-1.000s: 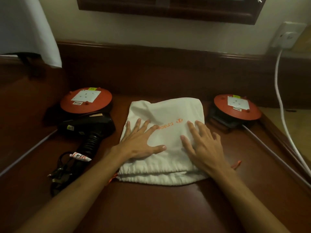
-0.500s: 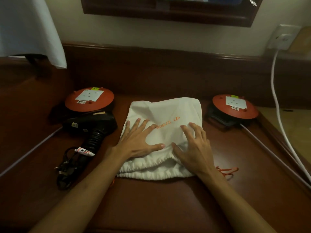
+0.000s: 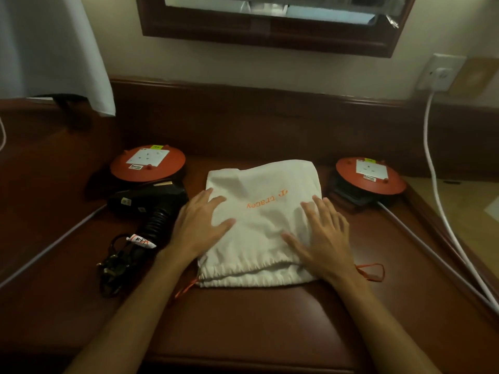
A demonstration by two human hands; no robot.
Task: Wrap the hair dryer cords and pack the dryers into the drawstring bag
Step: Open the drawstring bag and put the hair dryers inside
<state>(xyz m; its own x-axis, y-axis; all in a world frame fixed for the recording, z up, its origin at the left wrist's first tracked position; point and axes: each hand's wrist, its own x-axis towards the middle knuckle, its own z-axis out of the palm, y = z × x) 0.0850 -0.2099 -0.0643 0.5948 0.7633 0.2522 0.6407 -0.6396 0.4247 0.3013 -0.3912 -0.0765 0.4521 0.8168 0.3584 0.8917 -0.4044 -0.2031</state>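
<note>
- My left hand (image 3: pixel 201 225) and right hand (image 3: pixel 322 238) lie flat, holding nothing, on the white drawstring bag (image 3: pixel 263 220) mid-tabletop.
- Right hand, bunching the hem half a second ago, has flattened; the black hair dryer (image 3: pixel 151 209), left, awaits packing.

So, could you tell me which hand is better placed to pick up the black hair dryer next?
Probably the left hand: it lies flat on the white drawstring bag right beside the hair dryer, while the right hand rests across the bag.

Your right hand (image 3: pixel 322 240) slides back outward and flattens on the drawstring bag (image 3: pixel 263 211) (its gathered hem smooths out again).
</note>
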